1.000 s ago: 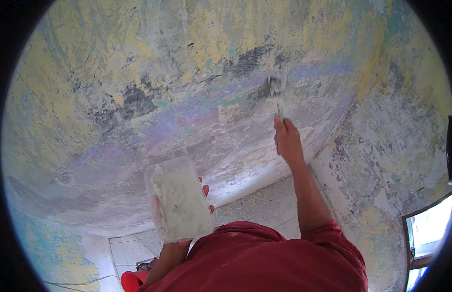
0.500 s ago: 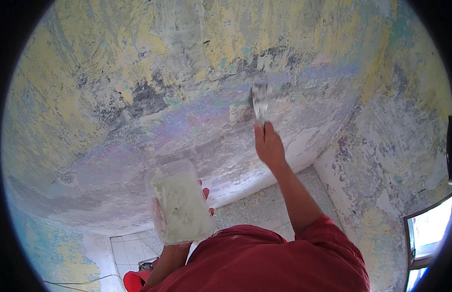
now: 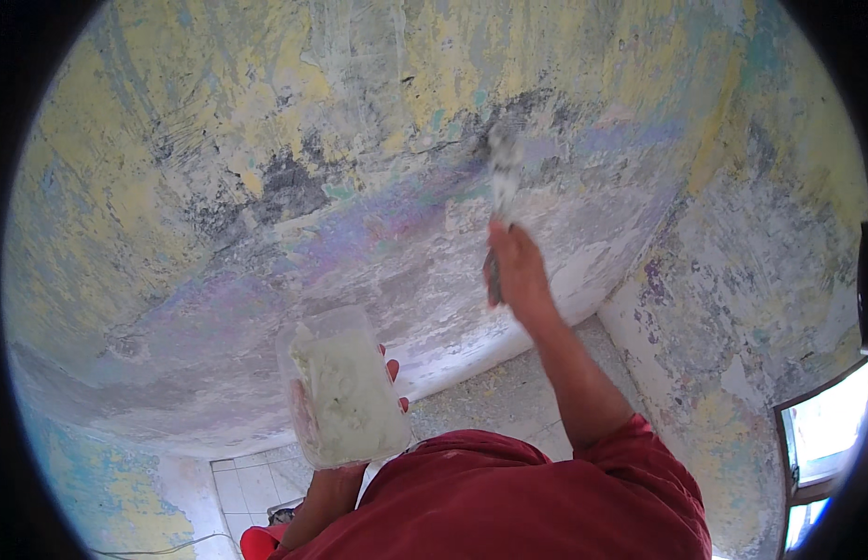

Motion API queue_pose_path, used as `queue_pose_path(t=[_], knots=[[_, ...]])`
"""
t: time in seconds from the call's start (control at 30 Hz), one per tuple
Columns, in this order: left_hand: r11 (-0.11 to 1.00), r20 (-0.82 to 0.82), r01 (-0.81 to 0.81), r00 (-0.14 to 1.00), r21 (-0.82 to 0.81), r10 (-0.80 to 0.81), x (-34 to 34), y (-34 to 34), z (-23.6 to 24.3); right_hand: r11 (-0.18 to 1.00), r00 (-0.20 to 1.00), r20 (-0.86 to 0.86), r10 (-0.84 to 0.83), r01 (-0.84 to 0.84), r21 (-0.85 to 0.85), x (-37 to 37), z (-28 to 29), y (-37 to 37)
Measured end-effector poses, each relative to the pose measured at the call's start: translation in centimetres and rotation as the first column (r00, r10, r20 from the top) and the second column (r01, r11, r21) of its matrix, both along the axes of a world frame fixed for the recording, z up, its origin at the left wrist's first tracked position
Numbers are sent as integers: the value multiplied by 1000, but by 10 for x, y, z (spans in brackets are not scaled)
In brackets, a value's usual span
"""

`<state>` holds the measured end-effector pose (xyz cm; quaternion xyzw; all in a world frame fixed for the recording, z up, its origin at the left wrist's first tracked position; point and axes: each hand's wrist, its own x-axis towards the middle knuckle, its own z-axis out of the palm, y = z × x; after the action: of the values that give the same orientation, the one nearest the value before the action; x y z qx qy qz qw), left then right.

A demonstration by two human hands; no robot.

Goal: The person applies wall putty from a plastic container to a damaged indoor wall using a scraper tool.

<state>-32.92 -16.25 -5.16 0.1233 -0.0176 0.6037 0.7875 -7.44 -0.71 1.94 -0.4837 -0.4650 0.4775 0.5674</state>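
My right hand is wrapped round the handle of a putty knife. Its metal blade, blurred by motion, points up and lies over a dark, rough patch of the wall. Whether the blade touches the wall I cannot tell. Low and left of it, my left hand supports a clear plastic container from beneath, fingertips showing along its right side. Pale, whitish-green putty fills much of the container, with an uneven surface. The left palm is mostly hidden under it.
Worn yellow, purple and grey paint covers the wall ahead. A second patchy wall meets it at a corner on the right, with a bright window lower down. Below lie the speckled floor and white tiles. A thin cable runs at lower left.
My right hand has turned slightly and the putty knife's blade has moved a little up the wall. The container in my left hand has stayed nearly still.
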Motion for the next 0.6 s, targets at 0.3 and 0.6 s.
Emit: queue_pose_path(t=[0.3,0.6], knots=[[999,-57,5,998,38,-3,-6,3,5,990,978,-209,-25,53,127,20,25,12],[1000,-1,-26,1000,-4,26,-12,6,4,969,958,-159,239,-246,-25,-24,-28,-39]])
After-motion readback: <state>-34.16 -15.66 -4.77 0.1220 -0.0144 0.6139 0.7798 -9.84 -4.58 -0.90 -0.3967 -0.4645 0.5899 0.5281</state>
